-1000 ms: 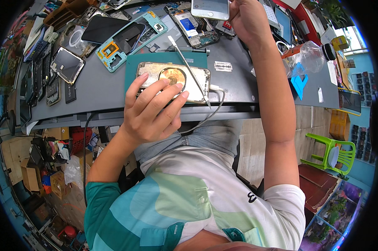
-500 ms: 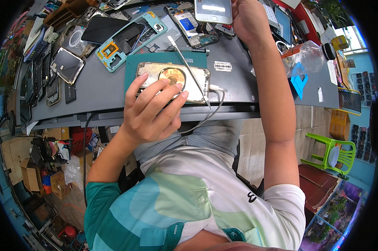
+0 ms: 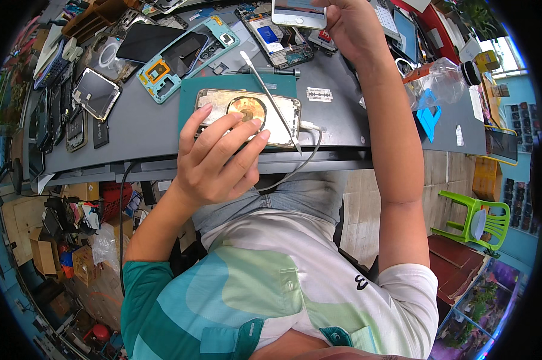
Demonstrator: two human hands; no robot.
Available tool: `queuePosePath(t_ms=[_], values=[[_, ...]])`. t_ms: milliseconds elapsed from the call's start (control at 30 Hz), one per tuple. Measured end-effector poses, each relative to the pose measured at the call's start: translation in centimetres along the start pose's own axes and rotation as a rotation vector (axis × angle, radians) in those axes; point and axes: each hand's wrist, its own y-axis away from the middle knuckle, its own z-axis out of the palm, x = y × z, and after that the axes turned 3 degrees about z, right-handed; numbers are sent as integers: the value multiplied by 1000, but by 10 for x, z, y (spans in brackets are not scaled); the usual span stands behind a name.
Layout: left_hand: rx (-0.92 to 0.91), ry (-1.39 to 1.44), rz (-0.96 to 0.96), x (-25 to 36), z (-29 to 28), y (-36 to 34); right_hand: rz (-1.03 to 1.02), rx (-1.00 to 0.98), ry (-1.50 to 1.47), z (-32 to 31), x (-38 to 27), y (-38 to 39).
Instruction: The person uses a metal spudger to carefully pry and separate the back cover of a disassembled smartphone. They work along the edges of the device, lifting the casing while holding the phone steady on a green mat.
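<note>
My left hand (image 3: 214,162) rests with spread, curved fingers on a worn phone housing (image 3: 280,114) with a round gold coil (image 3: 253,108); the thumb is partly hidden. The housing lies on a teal mat (image 3: 193,85), a white cable (image 3: 310,126) plugged into its right end. A slim metal pry tool (image 3: 257,77) lies diagonally across it. At the upper edge of the view my right hand (image 3: 355,33) is closed on a white smartphone (image 3: 298,17), held above the desk. A razor blade (image 3: 319,95) lies right of the mat.
Disassembled phones, such as a light-blue frame (image 3: 157,90) and a loose screen (image 3: 96,93), crowd the back and left of the grey desk (image 3: 145,138). At the right are a plastic bottle (image 3: 439,84) and a blue stand (image 3: 428,123). A green chair (image 3: 487,225) stands at the lower right.
The white phone in my right hand has shifted slightly up and left since half a second ago, after a small dip earlier. My left hand stays put on the housing.
</note>
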Motion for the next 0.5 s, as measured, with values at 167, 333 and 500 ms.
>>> queuePosePath(t_ms=[167, 333, 500], values=[[-7, 11, -9, 1, -1, 0, 41, -38, 65, -11, 2, -4], [18, -17, 18, -1, 2, -1, 12, -42, 62, -13, 4, -5], [0, 6, -5, 0, 0, 0, 16, -45, 50, -11, 3, -4]])
